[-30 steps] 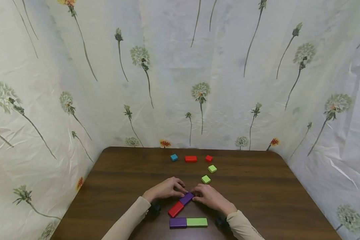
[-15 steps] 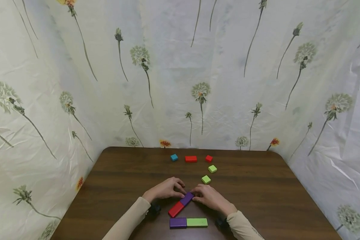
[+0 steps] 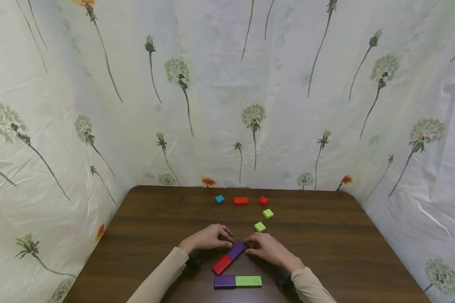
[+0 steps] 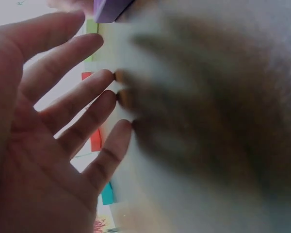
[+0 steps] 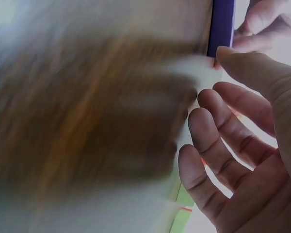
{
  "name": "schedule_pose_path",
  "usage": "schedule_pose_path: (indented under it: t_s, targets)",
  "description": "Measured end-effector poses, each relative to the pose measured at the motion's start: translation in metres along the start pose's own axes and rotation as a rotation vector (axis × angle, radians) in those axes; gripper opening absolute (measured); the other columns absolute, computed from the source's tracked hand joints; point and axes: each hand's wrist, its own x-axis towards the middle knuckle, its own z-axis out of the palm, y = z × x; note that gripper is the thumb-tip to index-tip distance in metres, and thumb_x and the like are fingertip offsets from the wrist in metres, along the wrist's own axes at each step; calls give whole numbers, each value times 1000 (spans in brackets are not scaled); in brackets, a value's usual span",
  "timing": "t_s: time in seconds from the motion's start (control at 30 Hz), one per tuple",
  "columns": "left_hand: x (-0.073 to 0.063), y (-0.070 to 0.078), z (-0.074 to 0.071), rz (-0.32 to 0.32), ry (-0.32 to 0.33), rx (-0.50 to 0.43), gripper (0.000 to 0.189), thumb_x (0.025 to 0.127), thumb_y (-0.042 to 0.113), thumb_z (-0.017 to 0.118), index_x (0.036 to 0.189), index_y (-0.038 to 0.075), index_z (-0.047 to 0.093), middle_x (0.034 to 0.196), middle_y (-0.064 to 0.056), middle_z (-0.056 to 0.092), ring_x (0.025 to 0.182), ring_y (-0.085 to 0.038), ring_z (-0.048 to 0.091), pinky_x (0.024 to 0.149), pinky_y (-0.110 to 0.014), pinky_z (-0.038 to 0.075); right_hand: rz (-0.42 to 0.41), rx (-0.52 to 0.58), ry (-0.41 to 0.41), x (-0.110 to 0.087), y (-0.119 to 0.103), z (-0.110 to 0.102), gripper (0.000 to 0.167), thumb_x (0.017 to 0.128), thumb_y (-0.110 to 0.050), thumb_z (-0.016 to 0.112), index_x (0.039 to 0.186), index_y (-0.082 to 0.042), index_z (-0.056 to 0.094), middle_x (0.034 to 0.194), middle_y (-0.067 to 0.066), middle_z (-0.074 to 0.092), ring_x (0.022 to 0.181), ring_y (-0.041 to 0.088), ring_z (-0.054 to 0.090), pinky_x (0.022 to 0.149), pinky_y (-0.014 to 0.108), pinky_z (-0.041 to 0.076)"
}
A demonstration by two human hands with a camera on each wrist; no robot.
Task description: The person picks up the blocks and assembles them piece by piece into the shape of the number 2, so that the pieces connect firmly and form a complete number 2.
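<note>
A purple block [image 3: 236,251] and a red block [image 3: 222,265] lie end to end in a slanted line on the brown table. My left hand [image 3: 207,238] is at the purple block's upper left, its fingers spread and loosely bent in the left wrist view. On the other side my right hand [image 3: 268,249] lies with relaxed fingers. In the right wrist view its thumb tip overlaps the end of the purple block [image 5: 222,26]. Neither hand grips anything. Below them, a second purple block [image 3: 224,282] and a long green block [image 3: 248,281] form a level row.
Behind the hands are two small green blocks [image 3: 260,227]. Farther back stand a blue block [image 3: 220,199], a red oblong block [image 3: 240,201] and a small red block [image 3: 263,200]. A flowered curtain [image 3: 220,92] hangs round the table's [image 3: 155,219] far and side edges.
The right hand has shifted slightly right, away from the purple block's end. The left fingertips have eased back a little from its upper side. The blocks stay in place.
</note>
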Motion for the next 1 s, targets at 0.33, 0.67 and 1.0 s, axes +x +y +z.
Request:
schedule_pose_path:
  t_s: [0.33, 0.67, 1.0]
  targets:
    - [3, 0, -10, 67, -49, -6, 30, 95, 37, 59, 116, 19, 71, 122, 5, 64, 116, -8, 56, 99, -30, 44, 41, 81, 49, -13, 12, -9, 27, 88, -33, 71, 110, -19, 71, 83, -17, 62, 76, -2, 55, 68, 21, 46]
    - [8, 0, -19, 22, -54, -90, 29, 94, 37, 60, 115, 20, 72, 109, 15, 68, 98, 1, 58, 82, -21, 48, 4, 84, 196, -24, 22, -23, 25, 86, -26, 73, 109, -16, 71, 83, -14, 63, 74, -3, 56, 65, 21, 48]
    - [16, 2, -18, 33, -21, -73, 29, 94, 36, 60, 115, 19, 71, 108, 14, 68, 95, -3, 60, 81, -20, 48, -12, 76, 270, -33, 25, -29, 29, 85, -23, 75, 110, -11, 70, 83, -9, 64, 70, -3, 56, 63, 20, 48]
